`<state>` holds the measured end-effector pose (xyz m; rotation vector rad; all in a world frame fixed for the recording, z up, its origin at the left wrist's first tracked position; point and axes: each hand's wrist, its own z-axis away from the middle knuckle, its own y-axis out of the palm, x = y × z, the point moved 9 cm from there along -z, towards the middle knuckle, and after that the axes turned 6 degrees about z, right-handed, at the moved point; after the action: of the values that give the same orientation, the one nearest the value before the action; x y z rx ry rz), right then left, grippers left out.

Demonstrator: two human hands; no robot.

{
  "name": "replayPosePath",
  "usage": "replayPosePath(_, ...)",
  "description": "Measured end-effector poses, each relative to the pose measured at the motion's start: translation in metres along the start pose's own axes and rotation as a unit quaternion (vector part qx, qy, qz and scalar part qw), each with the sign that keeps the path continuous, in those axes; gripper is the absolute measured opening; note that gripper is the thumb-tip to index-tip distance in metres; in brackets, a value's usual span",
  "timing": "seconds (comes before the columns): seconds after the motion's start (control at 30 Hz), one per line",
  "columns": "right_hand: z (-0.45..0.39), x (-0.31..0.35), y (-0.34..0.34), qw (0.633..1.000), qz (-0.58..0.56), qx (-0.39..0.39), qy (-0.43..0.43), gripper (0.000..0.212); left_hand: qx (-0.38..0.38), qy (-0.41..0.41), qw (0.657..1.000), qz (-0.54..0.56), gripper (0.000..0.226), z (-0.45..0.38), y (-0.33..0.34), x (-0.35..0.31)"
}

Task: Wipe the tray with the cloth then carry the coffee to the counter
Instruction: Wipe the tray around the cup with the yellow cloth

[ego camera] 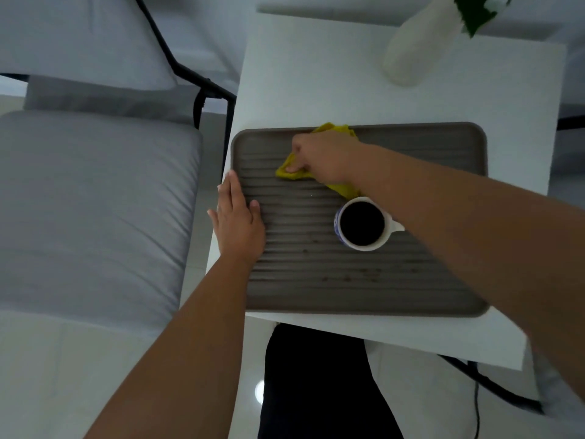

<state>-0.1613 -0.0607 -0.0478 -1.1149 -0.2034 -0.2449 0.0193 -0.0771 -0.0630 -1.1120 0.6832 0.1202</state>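
Head view: looking straight down over a white desk (316, 74), both bare forearms reaching in from the near edge
Tray (364, 280): grey-brown, ribbed, rounded corners; lies flat on the desk and fills most of its near half; small dark specks show on the ribs toward the near side
Cloth (292, 172): yellow, crumpled; lies on the far-left part of the tray under the right hand, with corners sticking out beyond the hand on the far side and toward the cup
Coffee cup (362, 223): white with blue pattern on its side, full of dark coffee; stands upright on the tray near its middle, handle pointing right; just beside the right forearm, which passes over the handle side; well apart from the left hand
Right hand (323, 156): fingers curled down, bunched over the cloth and pressing it onto the tray; thumb tip lies on the yellow fabric
Left hand (237, 223): flat, fingers stretched and close together, palm down on the tray's left rim; thumb lies on the ribs; holds nothing
Surroundings: grey cushioned chair (95, 201) to the left of the desk; white vase (418, 49) with green leaves at the far end of the desk
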Motion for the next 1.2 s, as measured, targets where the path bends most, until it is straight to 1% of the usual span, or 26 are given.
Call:
replayPosePath(0.07, 0.021, -0.023, 0.005, 0.999, 0.032, 0.018, 0.014, 0.026, 0.002, -0.002, 1.0, -0.004, 0.064, 0.0, 0.001, -0.001)
replayPosePath(0.1, 0.034, -0.035, 0.008, 0.998, 0.054, 0.036, 0.017, 0.028, 0.003, -0.002, 1.0, -0.004, 0.064, 0.0, 0.0, -0.002)
replayPosePath(0.17, 0.06, -0.06, 0.012, 0.994, 0.086, 0.066, 0.024, 0.039, 0.006, -0.004, 1.0, -0.001, 0.064, 0.0, 0.0, -0.002)
replayPosePath(0.27, 0.086, -0.083, 0.014, 0.994, 0.082, 0.071, 0.023, 0.049, 0.008, -0.007, 1.0, -0.006, 0.065, 0.0, 0.001, -0.001)
replayPosePath(0.3, 0.085, -0.083, 0.016, 0.995, 0.079, 0.066, 0.014, 0.047, 0.009, -0.008, 1.0, -0.009, 0.066, 0.0, 0.002, -0.001)
replayPosePath(0.37, 0.078, -0.075, 0.013, 0.997, 0.061, 0.05, 0.021, 0.037, 0.015, -0.012, 1.0, -0.007, 0.066, 0.0, 0.003, 0.001)
replayPosePath(0.4, 0.07, -0.068, 0.009, 0.998, 0.047, 0.044, 0.026, 0.045, 0.018, -0.013, 1.0, -0.004, 0.066, 0.0, 0.003, 0.002)
replayPosePath(0.43, 0.059, -0.062, 0.009, 0.999, 0.03, 0.034, 0.029, 0.063, 0.02, -0.012, 1.0, -0.001, 0.066, -0.001, 0.002, 0.002)
replayPosePath(0.47, 0.046, -0.054, 0.009, 0.999, 0.018, 0.026, 0.025, 0.076, 0.021, -0.011, 1.0, 0.0, 0.067, -0.001, 0.001, 0.002)
replayPosePath(0.5, 0.032, -0.043, 0.011, 1.0, 0.015, 0.016, 0.016, 0.079, 0.022, -0.011, 1.0, 0.001, 0.067, -0.001, 0.0, 0.003)
replayPosePath(0.53, 0.02, -0.028, 0.011, 1.0, 0.027, 0.012, -0.002, 0.071, 0.024, -0.012, 1.0, 0.0, 0.067, -0.001, 0.0, 0.003)
replayPosePath(0.6, -0.002, 0.005, 0.005, 0.995, 0.086, -0.003, -0.05, 0.04, 0.027, -0.014, 1.0, -0.001, 0.067, -0.001, 0.001, 0.003)
replayPosePath(0.63, -0.011, 0.023, 0.002, 0.991, 0.112, -0.004, -0.072, 0.029, 0.029, -0.013, 1.0, -0.001, 0.067, -0.001, 0.001, 0.002)
replayPosePath(0.67, -0.02, 0.039, 0.0, 0.988, 0.125, -0.001, -0.085, 0.03, 0.028, -0.011, 1.0, -0.002, 0.067, -0.001, 0.002, 0.001)
replayPosePath(0.73, -0.035, 0.059, -0.001, 0.991, 0.102, 0.023, -0.081, 0.044, 0.026, -0.011, 1.0, -0.007, 0.067, -0.001, 0.002, 0.001)
replayPosePath(0.77, -0.041, 0.066, -0.003, 0.993, 0.085, 0.029, -0.077, 0.043, 0.025, -0.013, 1.0, -0.01, 0.066, -0.001, 0.002, 0.001)
replayPosePath(0.83, -0.048, 0.073, -0.003, 0.993, 0.082, 0.029, -0.081, 0.032, 0.023, -0.016, 1.0, -0.011, 0.066, 0.0, 0.002, 0.001)
replayPosePath(0.9, -0.044, 0.069, -0.003, 0.991, 0.102, 0.035, -0.083, 0.033, 0.023, -0.014, 1.0, -0.003, 0.065, 0.0, 0.002, 0.0)
replayPosePath(1.0, -0.024, 0.048, 0.0, 0.988, 0.128, 0.018, -0.09, 0.04, 0.021, -0.012, 1.0, -0.009, 0.065, 0.001, 0.002, 0.0)
replayPosePath(1.1, 0.013, 0.003, 0.005, 0.994, 0.075, 0.003, -0.079, 0.042, 0.03, -0.013, 0.999, -0.021, 0.065, 0.002, 0.004, 0.001)
replayPosePath(1.2, 0.055, -0.052, 0.018, 0.999, 0.014, 0.029, -0.032, 0.055, 0.034, -0.021, 0.999, -0.027, 0.066, 0.001, 0.006, 0.001)
